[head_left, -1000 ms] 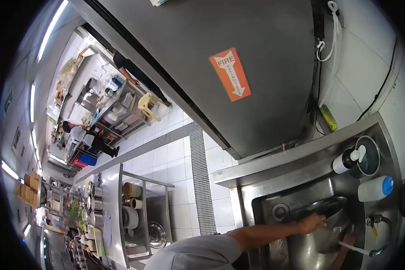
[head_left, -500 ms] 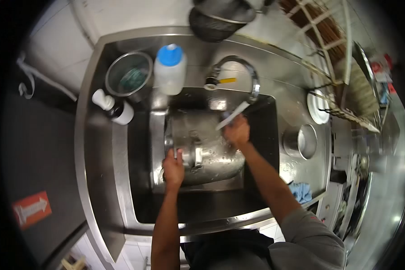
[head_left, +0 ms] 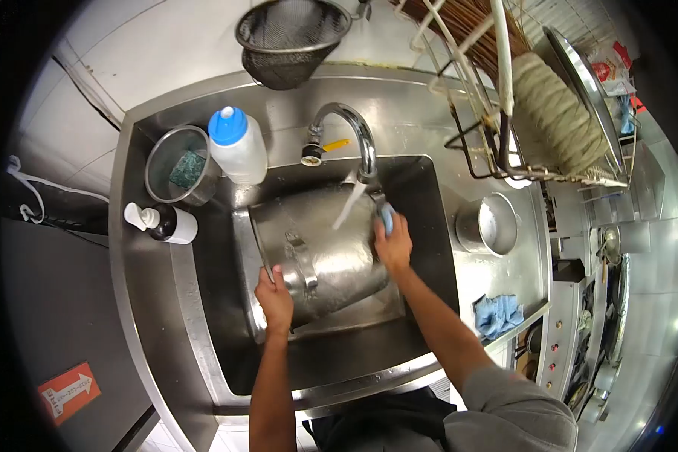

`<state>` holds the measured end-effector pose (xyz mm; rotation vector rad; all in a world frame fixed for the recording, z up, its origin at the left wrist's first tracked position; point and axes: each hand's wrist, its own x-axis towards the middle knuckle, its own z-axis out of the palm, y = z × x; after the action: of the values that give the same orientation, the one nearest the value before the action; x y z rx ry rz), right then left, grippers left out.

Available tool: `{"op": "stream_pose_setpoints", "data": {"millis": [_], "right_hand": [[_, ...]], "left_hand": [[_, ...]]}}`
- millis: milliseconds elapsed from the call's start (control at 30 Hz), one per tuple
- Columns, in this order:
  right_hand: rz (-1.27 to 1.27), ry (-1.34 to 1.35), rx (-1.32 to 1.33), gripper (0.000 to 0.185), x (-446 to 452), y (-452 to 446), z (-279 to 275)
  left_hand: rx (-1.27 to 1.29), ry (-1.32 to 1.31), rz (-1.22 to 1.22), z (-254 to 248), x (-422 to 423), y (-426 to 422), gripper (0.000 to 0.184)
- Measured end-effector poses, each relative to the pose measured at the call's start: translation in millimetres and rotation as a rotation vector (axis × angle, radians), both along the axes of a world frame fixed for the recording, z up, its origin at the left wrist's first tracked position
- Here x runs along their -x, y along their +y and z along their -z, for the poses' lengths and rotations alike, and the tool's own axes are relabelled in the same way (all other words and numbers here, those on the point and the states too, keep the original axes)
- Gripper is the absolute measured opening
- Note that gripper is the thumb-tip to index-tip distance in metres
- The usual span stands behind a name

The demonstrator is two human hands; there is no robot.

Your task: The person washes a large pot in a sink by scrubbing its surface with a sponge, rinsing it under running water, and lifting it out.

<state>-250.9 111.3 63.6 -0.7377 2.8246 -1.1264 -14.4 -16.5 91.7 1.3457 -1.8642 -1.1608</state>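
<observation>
A large steel pot [head_left: 331, 233] lies on its side in the sink, its loop handle [head_left: 301, 264] facing up. My left hand [head_left: 275, 301] is closed around the pot's rim at the left, thumb on top. At the pot's base end, my right hand [head_left: 394, 245] presses a light blue sponge [head_left: 386, 216] to the metal. The curved faucet [head_left: 367, 151] pours a stream of water [head_left: 346, 205] onto the pot's upper side. The pot's inside and the left fingertips are hidden.
Around the sink [head_left: 324, 377] stand a blue-capped bottle [head_left: 241, 154], a pump bottle [head_left: 175, 224], a steel container [head_left: 158, 169] with a green scouring pad [head_left: 187, 169], a small pot [head_left: 497, 226] and a blue cloth [head_left: 497, 315]. A strainer [head_left: 290, 45] and wire rack [head_left: 497, 113] hang above.
My right hand has slid the sponge rightward to the edge of the pot's base. The pot has turned slightly, its base end swinging upward in the view. The camera view has shifted too.
</observation>
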Motion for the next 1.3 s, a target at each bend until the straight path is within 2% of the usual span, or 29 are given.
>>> {"op": "stream_pose_setpoints", "data": {"millis": [67, 100, 167, 200, 267, 333, 400, 433, 500, 567, 633, 667, 733, 767, 800, 833, 900, 967, 1000, 1033, 1067, 1133, 1200, 1267, 1300], "right_hand": [[-0.201, 0.288, 0.060, 0.036, -39.2, 43.1, 14.2], [-0.205, 0.285, 0.069, 0.036, -48.6, 53.3, 6.8], [-0.564, 0.439, -0.179, 0.040, -51.6, 60.6, -17.0], [-0.612, 0.441, -0.144, 0.043, -34.4, 46.2, -15.7], [-0.517, 0.320, -0.102, 0.043, 5.6, -10.6, -5.0], [-0.408, -0.106, -0.499, 0.044, 64.8, -81.0, 11.9], [-0.380, -0.204, -0.659, 0.046, 100.0, -129.0, 54.1], [-0.384, -0.208, -0.653, 0.046, 85.7, -136.0, 48.5], [-0.554, -0.031, -0.701, 0.049, 40.5, -148.0, 18.4], [-0.567, 0.182, -0.407, 0.044, -18.2, -120.5, 15.2], [-0.856, 0.233, -0.039, 0.038, -63.8, -93.5, -12.7], [-0.862, 0.224, -0.040, 0.038, -81.6, -84.6, -27.2], [-1.153, 0.323, 0.055, 0.033, -98.1, -77.1, -47.8], [-1.183, 0.285, 0.191, 0.033, -80.9, -87.6, -39.4], [-1.199, 0.280, 0.184, 0.033, -60.8, -106.4, -34.5], [-1.015, 0.028, 0.063, 0.032, -41.0, -126.9, -31.0], [-0.818, -0.205, -0.054, 0.030, -32.8, -130.3, -25.8], [-0.937, 0.408, -0.013, 0.027, -36.5, -116.2, -26.2], [-1.153, 0.303, 0.100, 0.023, -44.9, -106.7, -53.7], [-1.255, 0.308, -0.082, 0.024, -52.3, -98.6, -75.9], [-1.349, 0.305, -0.269, 0.026, -55.6, -91.7, -87.4], [-1.313, 0.295, -0.187, 0.026, -22.2, -113.3, -63.6], [-1.281, 0.291, -0.095, 0.026, -7.9, -122.1, -46.3], [-1.194, 0.499, -0.213, 0.024, -13.0, -118.9, -36.9], [-1.258, 0.381, -0.340, 0.025, -33.2, -107.8, -75.4]], "left_hand": [[-0.012, -0.016, -0.010, 2.6, -6.3, 8.8, 0.031], [-0.015, 0.006, 0.001, 7.9, -12.0, 13.8, 0.030], [-0.010, 0.032, -0.002, 20.0, -19.2, 21.2, 0.029], [-0.020, 0.015, 0.019, 24.2, -24.3, 24.8, 0.028], [-0.031, -0.009, 0.031, 33.6, -28.6, 30.1, 0.028], [-0.028, 0.017, 0.031, 40.8, -31.9, 36.3, 0.027], [-0.064, -0.014, 0.026, 47.2, -36.9, 40.5, 0.027], [-0.043, 0.026, 0.043, 48.0, -40.1, 40.6, 0.027], [-0.008, 0.030, 0.071, 57.7, -49.2, 37.4, 0.027], [-0.015, 0.029, 0.071, 61.4, -58.8, 36.6, 0.027], [-0.029, 0.021, 0.066, 63.1, -65.7, 36.7, 0.027], [-0.087, -0.037, 0.100, 63.2, -67.9, 35.4, 0.028], [-0.141, -0.090, 0.124, 60.5, -62.0, 25.4, 0.029], [-0.176, -0.078, 0.137, 55.1, -55.7, 23.0, 0.029], [-0.211, -0.064, 0.149, 49.6, -47.5, 20.6, 0.029], [-0.220, -0.059, 0.137, 43.2, -35.6, 15.9, 0.029], [-0.134, 0.054, 0.139, 30.3, -13.9, 4.7, 0.028], [-0.050, 0.123, 0.143, 27.7, -3.2, 2.2, 0.026], [0.016, 0.177, 0.144, 28.7, 0.5, 2.4, 0.024], [0.015, 0.303, 0.121, 36.6, 3.1, 3.2, 0.022], [0.007, 0.307, 0.123, 37.0, 2.7, 4.8, 0.022], [-0.017, 0.168, 0.148, 35.1, 1.6, 3.4, 0.022], [0.008, 0.164, 0.130, 31.7, 4.8, 3.9, 0.023], [0.035, 0.153, 0.114, 34.4, 6.2, 2.3, 0.025], [0.095, 0.123, 0.076, 43.5, 9.8, 2.0, 0.027]]}}
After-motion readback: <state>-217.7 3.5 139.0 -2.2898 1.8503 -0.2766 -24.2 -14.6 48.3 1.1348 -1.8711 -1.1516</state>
